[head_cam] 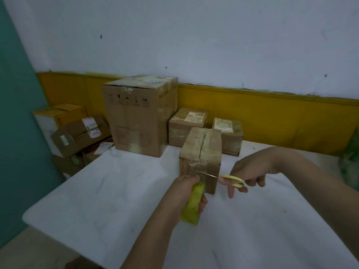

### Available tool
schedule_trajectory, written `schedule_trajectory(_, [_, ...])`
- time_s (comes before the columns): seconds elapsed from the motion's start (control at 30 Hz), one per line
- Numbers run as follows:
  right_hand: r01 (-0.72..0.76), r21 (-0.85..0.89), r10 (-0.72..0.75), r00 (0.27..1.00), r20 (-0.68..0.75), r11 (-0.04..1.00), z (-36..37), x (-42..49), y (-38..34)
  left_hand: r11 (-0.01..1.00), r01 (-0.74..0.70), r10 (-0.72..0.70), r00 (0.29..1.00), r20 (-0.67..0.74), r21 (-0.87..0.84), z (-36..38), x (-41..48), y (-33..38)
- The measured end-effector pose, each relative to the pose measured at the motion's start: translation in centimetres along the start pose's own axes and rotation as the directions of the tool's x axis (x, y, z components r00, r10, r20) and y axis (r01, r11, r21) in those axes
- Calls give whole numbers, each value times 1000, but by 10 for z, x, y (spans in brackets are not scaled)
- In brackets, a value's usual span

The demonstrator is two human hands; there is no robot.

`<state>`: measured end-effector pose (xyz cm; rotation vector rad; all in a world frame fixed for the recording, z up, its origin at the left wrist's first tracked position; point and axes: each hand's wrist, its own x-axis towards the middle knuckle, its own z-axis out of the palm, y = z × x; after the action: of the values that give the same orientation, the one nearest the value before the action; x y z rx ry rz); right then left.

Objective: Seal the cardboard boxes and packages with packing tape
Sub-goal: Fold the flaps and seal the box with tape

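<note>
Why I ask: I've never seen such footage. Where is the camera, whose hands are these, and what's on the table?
No machine here: a person wears one camera on the head, looking down at their own hands. The left hand grips a tape roll, its tape stuck to a small box. The right hand holds scissors, blades at that tape. Behind, on the white table, stand a tall box and labelled parcels. More boxes lie left of the table.
</note>
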<state>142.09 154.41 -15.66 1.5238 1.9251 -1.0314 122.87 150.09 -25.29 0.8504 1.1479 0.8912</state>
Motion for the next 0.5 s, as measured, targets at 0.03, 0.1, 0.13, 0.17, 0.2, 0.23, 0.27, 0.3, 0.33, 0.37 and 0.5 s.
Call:
schedule_trajectory(0.03, [36,28,-35,999,-6,999,-2,5,-2,1000,2,-2,1000,-3,10,0,0,0])
schedule_trajectory(0.1, [97,47,-96,995,-36,994,-5,11,-4,1000,15,-15,1000,-5,18,0,0,1])
schedule_trajectory(0.13, [124,21,-123,991,-62,992,-6,14,-4,1000,25,-24,1000,-3,18,0,1,1])
schedule_trajectory(0.17, [149,-20,-150,985,-86,989,-7,16,-3,999,30,-30,1000,0,18,0,1,1])
schedule_trajectory(0.2, [170,-55,-175,979,-101,984,-7,17,-1,999,31,-31,1000,3,16,0,2,1])
schedule_trajectory(0.23, [191,-77,-199,973,-113,978,-7,18,1,999,27,-27,1000,6,17,-1,2,1])
schedule_trajectory(0.27, [210,-87,-220,967,-129,974,-7,18,3,1000,17,-17,1000,9,16,-1,2,1])
schedule_trajectory(0.3, [225,-87,-236,960,-153,970,-7,18,6,1000,1,-1,1000,10,13,-1,1,1])
schedule_trajectory(0.33, [234,-80,-245,952,-184,969,-7,19,8,1000,-19,19,1000,8,8,-1,0,1])
schedule_trajectory(0.37, [239,-69,-249,944,-218,968,-5,19,11,999,-39,39,999,3,5,-2,-1,0])
schedule_trajectory(0.5, [258,-26,-255,925,-281,966,13,22,20,994,-113,113,994,-6,13,-4,-10,-3])
